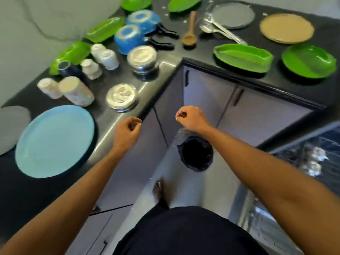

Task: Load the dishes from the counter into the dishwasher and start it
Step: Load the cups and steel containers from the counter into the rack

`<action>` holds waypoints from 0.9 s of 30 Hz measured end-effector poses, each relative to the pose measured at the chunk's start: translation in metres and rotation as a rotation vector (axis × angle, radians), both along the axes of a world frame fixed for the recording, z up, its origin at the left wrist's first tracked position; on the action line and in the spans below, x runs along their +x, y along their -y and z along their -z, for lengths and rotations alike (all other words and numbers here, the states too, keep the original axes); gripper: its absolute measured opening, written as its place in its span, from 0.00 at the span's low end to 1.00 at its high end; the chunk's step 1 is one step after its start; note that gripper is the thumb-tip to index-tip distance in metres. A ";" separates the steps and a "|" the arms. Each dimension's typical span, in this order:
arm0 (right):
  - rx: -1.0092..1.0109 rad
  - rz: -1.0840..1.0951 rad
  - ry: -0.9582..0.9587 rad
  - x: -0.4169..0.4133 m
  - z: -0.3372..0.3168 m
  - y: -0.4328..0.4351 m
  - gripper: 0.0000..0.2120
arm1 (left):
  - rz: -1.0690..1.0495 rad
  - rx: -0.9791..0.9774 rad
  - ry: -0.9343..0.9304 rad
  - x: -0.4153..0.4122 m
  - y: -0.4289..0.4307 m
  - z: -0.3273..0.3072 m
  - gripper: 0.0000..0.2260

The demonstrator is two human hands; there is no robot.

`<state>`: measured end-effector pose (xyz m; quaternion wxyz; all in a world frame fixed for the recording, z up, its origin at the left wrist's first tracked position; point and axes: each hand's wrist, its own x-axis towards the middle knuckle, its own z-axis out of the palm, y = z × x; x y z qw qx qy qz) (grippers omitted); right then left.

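Observation:
Dishes cover the black L-shaped counter (103, 124). A light blue plate (55, 140) lies at the near left. Behind it stand two upturned steel bowls (121, 96), white cups (75, 91), two blue pans (128, 37) and several green trays (242, 56). A wooden spoon (189, 32), steel spoons (219, 28), a grey plate (232, 14) and a tan plate (287, 27) lie at the back right. My left hand (127, 131) hovers by the counter's edge, fingers curled, holding nothing. My right hand (191, 117) hangs over the floor, curled and empty. The open dishwasher rack (311, 155) shows at the right.
Grey cabinet doors (206, 92) fill the inner corner below the counter. A black bin (196, 153) stands on the floor under my right forearm. My foot (158, 190) is on the pale floor beside the cabinets. A grey wall runs behind the counter at left.

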<state>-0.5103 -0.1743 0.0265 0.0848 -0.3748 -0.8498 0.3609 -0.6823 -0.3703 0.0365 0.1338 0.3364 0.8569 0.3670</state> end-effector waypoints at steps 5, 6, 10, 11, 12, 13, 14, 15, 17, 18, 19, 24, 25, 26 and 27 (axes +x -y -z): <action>0.021 -0.082 -0.111 -0.125 -0.026 0.014 0.03 | -0.066 -0.047 -0.091 -0.089 0.031 -0.017 0.07; 0.027 -0.095 -0.133 -0.144 -0.031 0.017 0.03 | -0.056 -0.091 -0.107 -0.102 0.035 -0.019 0.10; 0.058 -0.198 -0.167 -0.230 -0.044 0.032 0.05 | 0.030 -0.240 -0.207 -0.147 0.043 -0.023 0.18; 0.065 -0.230 -0.170 -0.248 -0.046 0.035 0.06 | 0.065 -0.272 -0.224 -0.154 0.041 -0.024 0.20; 0.067 -0.262 -0.170 -0.269 -0.046 0.038 0.08 | 0.097 -0.303 -0.237 -0.162 0.040 -0.023 0.22; 0.069 -0.284 -0.174 -0.285 -0.047 0.040 0.10 | 0.130 -0.346 -0.247 -0.166 0.038 -0.024 0.24; 0.068 -0.306 -0.178 -0.300 -0.048 0.043 0.13 | 0.153 -0.393 -0.258 -0.170 0.035 -0.024 0.26; 0.065 -0.322 -0.179 -0.312 -0.049 0.044 0.17 | 0.169 -0.445 -0.266 -0.171 0.032 -0.024 0.28; 0.019 -0.368 -0.173 -0.336 -0.051 0.047 0.27 | 0.181 -0.517 -0.281 -0.173 0.027 -0.024 0.31; -0.018 -0.407 -0.173 -0.345 -0.052 0.047 0.33 | 0.183 -0.531 -0.283 -0.174 0.025 -0.024 0.32; -0.055 -0.453 -0.166 -0.356 -0.052 0.048 0.38 | 0.186 -0.536 -0.272 -0.176 0.022 -0.023 0.32; -0.194 -0.639 -0.078 -0.382 -0.053 0.047 0.51 | 0.213 -0.569 -0.224 -0.178 0.010 -0.021 0.29; -0.211 -0.669 -0.062 -0.384 -0.053 0.048 0.52 | 0.215 -0.572 -0.218 -0.178 0.008 -0.020 0.29; -0.230 -0.691 -0.057 -0.387 -0.053 0.049 0.52 | 0.220 -0.573 -0.218 -0.178 0.007 -0.019 0.28; -0.247 -0.706 -0.056 -0.390 -0.051 0.051 0.52 | 0.225 -0.574 -0.212 -0.178 0.007 -0.018 0.28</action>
